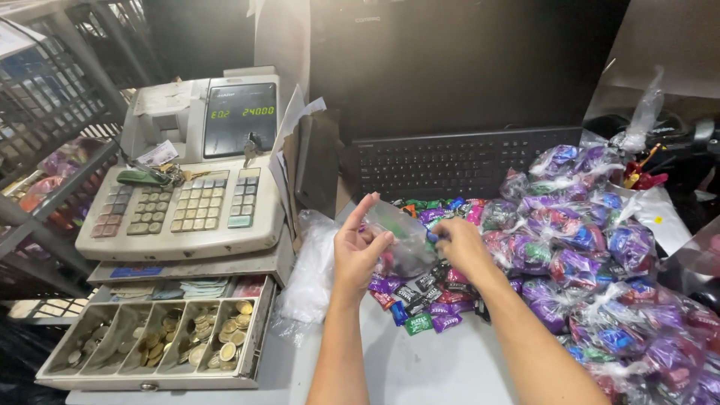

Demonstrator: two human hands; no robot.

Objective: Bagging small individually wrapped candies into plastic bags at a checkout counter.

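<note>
Where a grey counter (420,367) spreads below the view, two bare forearms reaching up from the bottom edge toward a small clear plastic bag (401,236), thin, glossy and crinkled, held just above the scattered sweets. Left hand (358,251) upright, thumb and fingers pinched on the bag's left edge, index finger raised straight and free. Right hand (459,244) palm down, fingers closed on the bag's right side at its mouth, with something small and blue at the fingertips; whether inside the bag or just at its lip, impossible to tell. Beneath and between the hands, a loose pile of wrapped candies (424,296), small pillow shapes in shiny purple, black, green, red and blue foil. To the right, a mound of filled candy bags (585,247), transparent film knotted at the top, bulging and rounded, mostly purple inside. To the left, a beige cash register (187,202) in hard matte plastic, square keys in rows, dark display with lit green digits, a key ring resting on top. Below it, an open cash drawer (154,349) with rectangular compartments holding round coins, gold and silver. A limp stack of empty clear bags (311,274) just beside the drawer. Behind, a flat black keyboard (450,161) beneath a dark monitor (465,64).
</note>
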